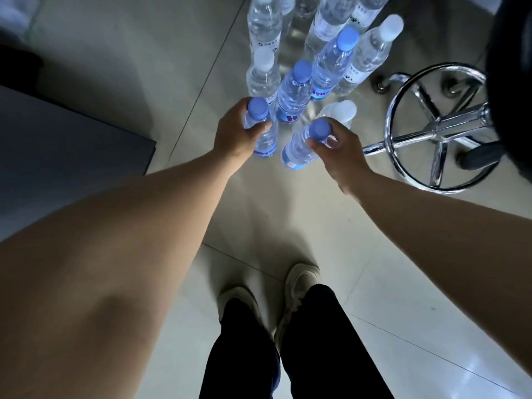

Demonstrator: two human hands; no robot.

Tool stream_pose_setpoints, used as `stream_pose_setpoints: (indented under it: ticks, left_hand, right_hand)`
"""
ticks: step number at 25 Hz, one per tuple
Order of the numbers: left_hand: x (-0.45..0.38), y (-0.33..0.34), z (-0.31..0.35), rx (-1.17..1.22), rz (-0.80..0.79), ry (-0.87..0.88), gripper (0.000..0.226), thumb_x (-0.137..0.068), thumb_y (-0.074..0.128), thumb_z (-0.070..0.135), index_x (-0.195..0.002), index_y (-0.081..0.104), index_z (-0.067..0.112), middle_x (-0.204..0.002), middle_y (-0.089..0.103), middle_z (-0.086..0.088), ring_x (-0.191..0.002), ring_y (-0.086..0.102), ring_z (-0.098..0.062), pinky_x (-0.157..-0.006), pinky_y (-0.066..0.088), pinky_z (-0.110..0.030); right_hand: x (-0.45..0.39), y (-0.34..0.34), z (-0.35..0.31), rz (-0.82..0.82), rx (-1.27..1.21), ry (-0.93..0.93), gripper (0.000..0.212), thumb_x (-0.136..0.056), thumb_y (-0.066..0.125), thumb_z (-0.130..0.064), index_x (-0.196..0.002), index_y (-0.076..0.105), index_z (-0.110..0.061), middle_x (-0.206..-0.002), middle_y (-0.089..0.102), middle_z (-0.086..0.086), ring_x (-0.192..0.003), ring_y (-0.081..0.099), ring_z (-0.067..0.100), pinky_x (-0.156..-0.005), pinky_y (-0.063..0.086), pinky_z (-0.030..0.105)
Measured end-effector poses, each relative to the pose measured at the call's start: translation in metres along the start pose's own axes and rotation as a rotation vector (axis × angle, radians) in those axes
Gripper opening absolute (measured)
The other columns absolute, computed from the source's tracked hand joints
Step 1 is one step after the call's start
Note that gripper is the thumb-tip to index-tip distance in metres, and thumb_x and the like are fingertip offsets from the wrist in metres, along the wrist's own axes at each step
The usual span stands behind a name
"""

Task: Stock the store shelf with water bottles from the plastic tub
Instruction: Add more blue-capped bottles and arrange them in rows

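- Left hand (234, 133) grips one blue-capped bottle (263, 131) by the neck, standing on the tiled floor (331, 226).
- Right hand (338, 151) pinches a second, tilted blue-capped bottle (299, 146).
- Two more blue-capped and at least four white-capped bottles cluster at 12 o'clock.
- One chrome stool base (437, 131) at 2 o'clock.

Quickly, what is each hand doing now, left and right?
Left hand: grips a blue-capped bottle near its neck.
Right hand: grips another blue-capped bottle at its cap.
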State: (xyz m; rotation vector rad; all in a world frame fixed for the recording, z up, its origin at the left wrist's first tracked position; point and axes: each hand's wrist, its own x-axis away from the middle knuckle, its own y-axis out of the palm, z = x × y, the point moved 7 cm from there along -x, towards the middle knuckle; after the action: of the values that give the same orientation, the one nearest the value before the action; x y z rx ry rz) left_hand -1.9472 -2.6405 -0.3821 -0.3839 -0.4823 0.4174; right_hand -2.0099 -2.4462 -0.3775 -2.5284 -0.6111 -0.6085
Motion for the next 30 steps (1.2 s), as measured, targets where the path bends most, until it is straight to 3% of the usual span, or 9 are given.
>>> stream_pose_setpoints:
  ticks: [4, 7, 9, 13, 17, 21, 25, 28, 30]
  left_hand:
    - [0.045, -0.039, 0.038, 0.034, 0.058, -0.033, 0.053, -0.069, 0.061, 0.043, -0.112, 0.061, 0.011, -0.106, 0.066, -0.004, -0.095, 0.059, -0.018, -0.087, 0.045, -0.027]
    - [0.075, -0.074, 0.099, 0.042, 0.077, -0.007, 0.048, -0.07, 0.062, 0.042, -0.107, 0.063, 0.011, -0.1, 0.066, -0.005, -0.09, 0.061, -0.019, -0.078, 0.043, -0.013]
    - [0.095, -0.104, 0.159, 0.028, 0.083, 0.057, 0.041, -0.071, 0.061, 0.038, -0.103, 0.063, 0.012, -0.097, 0.067, -0.006, -0.089, 0.062, -0.02, -0.073, 0.041, -0.011]
    - [0.14, -0.156, 0.283, 0.117, 0.053, 0.162, 0.043, -0.066, 0.056, 0.048, -0.101, 0.059, 0.024, -0.097, 0.067, 0.006, -0.09, 0.06, -0.011, -0.082, 0.045, -0.023]
    - [0.187, -0.215, 0.435, 0.131, 0.011, 0.306, 0.039, -0.063, 0.057, 0.048, -0.098, 0.058, 0.032, -0.092, 0.066, 0.014, -0.082, 0.059, 0.001, -0.079, 0.044, -0.014]
    - [0.228, -0.262, 0.599, -0.007, -0.052, 0.517, 0.05, -0.068, 0.064, 0.039, -0.109, 0.062, 0.01, -0.101, 0.069, -0.004, -0.09, 0.062, -0.017, -0.082, 0.046, -0.027]
    - [0.273, -0.29, 0.754, -0.079, -0.073, 0.727, 0.035, -0.079, 0.071, 0.019, -0.113, 0.061, 0.012, -0.108, 0.068, -0.003, -0.098, 0.061, -0.021, -0.087, 0.047, -0.032]
    - [0.308, -0.307, 0.848, -0.021, -0.071, 0.807, 0.036, -0.079, 0.072, 0.013, -0.114, 0.063, 0.014, -0.108, 0.068, -0.003, -0.095, 0.061, -0.017, -0.086, 0.048, -0.028]
    - [0.328, -0.309, 0.894, 0.014, -0.107, 0.826, 0.038, -0.078, 0.073, 0.012, -0.115, 0.063, 0.014, -0.108, 0.069, -0.005, -0.097, 0.063, -0.02, -0.091, 0.05, -0.034]
  right_hand:
    - [0.047, -0.024, -0.053, -0.047, -0.05, 0.015, 0.028, -0.083, 0.069, -0.013, -0.107, 0.061, -0.024, -0.102, 0.065, -0.002, -0.098, 0.057, 0.014, -0.096, 0.045, 0.031]
    - [0.09, -0.048, -0.114, -0.011, -0.045, -0.03, 0.028, -0.082, 0.069, -0.018, -0.108, 0.061, -0.027, -0.107, 0.067, 0.002, -0.102, 0.061, 0.02, -0.093, 0.046, 0.032]
    - [0.124, -0.067, -0.169, 0.019, -0.078, -0.072, 0.028, -0.083, 0.069, -0.018, -0.108, 0.061, -0.028, -0.108, 0.067, -0.002, -0.099, 0.062, 0.015, -0.09, 0.047, 0.032]
    - [0.193, -0.112, -0.29, 0.054, -0.125, -0.187, 0.025, -0.085, 0.067, -0.014, -0.099, 0.06, -0.034, -0.098, 0.066, -0.01, -0.081, 0.058, 0.004, -0.08, 0.046, 0.024]
    - [0.275, -0.188, -0.426, 0.076, -0.132, -0.332, 0.028, -0.084, 0.069, -0.009, -0.097, 0.06, -0.031, -0.088, 0.064, -0.017, -0.076, 0.056, -0.007, -0.075, 0.043, 0.006]
    - [0.353, -0.268, -0.559, 0.055, -0.037, -0.501, 0.024, -0.084, 0.068, -0.009, -0.099, 0.061, -0.027, -0.094, 0.064, -0.008, -0.086, 0.057, 0.005, -0.081, 0.044, 0.016]
    - [0.429, -0.352, -0.667, 0.177, 0.008, -0.667, 0.02, -0.085, 0.066, -0.005, -0.1, 0.061, -0.017, -0.091, 0.063, -0.007, -0.08, 0.057, -0.001, -0.079, 0.046, 0.014]
    - [0.481, -0.411, -0.717, 0.288, -0.071, -0.728, 0.017, -0.087, 0.065, -0.007, -0.1, 0.062, -0.017, -0.095, 0.066, 0.002, -0.087, 0.059, 0.011, -0.087, 0.051, 0.032]
    - [0.507, -0.442, -0.74, 0.34, -0.097, -0.73, 0.015, -0.088, 0.064, -0.008, -0.097, 0.062, -0.018, -0.095, 0.066, 0.004, -0.086, 0.059, 0.012, -0.086, 0.052, 0.034]
